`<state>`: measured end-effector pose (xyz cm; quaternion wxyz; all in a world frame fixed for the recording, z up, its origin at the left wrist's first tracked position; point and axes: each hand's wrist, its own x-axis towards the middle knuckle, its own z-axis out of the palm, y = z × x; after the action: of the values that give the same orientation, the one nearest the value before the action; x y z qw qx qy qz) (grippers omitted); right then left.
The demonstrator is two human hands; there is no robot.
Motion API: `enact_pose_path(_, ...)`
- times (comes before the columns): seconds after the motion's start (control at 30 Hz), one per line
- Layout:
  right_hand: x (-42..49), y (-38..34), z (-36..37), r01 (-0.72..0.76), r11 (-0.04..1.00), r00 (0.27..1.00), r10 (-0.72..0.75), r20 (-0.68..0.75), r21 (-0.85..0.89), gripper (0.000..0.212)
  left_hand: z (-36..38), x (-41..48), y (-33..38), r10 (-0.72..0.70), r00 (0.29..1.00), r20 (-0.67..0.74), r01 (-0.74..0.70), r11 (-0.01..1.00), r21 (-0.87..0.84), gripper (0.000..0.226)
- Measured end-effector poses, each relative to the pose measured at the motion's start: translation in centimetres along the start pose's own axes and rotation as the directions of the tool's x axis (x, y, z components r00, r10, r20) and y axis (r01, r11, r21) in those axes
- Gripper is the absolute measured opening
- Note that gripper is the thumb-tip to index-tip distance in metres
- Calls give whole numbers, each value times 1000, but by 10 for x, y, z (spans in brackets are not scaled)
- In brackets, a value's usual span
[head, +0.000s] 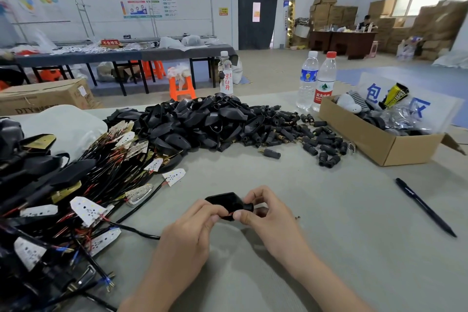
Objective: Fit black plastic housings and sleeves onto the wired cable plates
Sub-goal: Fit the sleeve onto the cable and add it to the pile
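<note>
The housing (225,201) sits between both hands, over the table (329,248). I cannot tell if it touches the table. The left hand (190,228) pinches its near left side with thumb and first finger. The right hand (271,213) curls its fingers round the thin right end, where a small sleeve (249,207) sticks out. Its thumb presses the near side. Thin red wires (229,215) peek out under the housing, between the two thumbs. Both arms reach in from the bottom, with the backs of the hands up. Behind the housing is a big black pile (192,121) of parts. Left of the housing lie the plates (86,210) with wires. Far right of the housing lies a pen (425,206).
</note>
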<state>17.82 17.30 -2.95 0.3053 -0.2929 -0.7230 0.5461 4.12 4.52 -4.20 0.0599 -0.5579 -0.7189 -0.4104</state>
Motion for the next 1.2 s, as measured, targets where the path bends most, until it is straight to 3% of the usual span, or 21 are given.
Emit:
enact_pose_path(0.1,0,0,2,3,1000,1000,-3,26,-15,36,-2,1,2,-17,1000,-23,15,998,-55,21)
enact_pose_path(0.23,-2,-1,1,19,1000,997,-18,73,-13,23,-4,2,3,-48,996,-72,42,995,-91,21)
enact_pose_path(0.4,-2,-5,-5,0,989,995,-14,97,148,19,-2,3,2,-107,990,-90,100,992,-77,16)
enact_pose_path(0.47,-3,-6,-6,-7,984,995,-11,103,179,18,-1,3,1,-114,990,-83,109,993,-52,25)
enact_pose_path(0.73,-1,-3,-9,12,996,995,-21,99,88,23,-3,3,3,-105,992,-72,100,993,-70,30)
enact_pose_path(0.9,-1,-5,-8,-9,985,996,-6,86,172,22,-3,1,8,-48,997,-63,47,999,-22,12)
enact_pose_path(1.2,-1,-7,-3,12,984,995,-30,100,180,26,-2,1,8,-47,996,-78,44,998,-42,20)
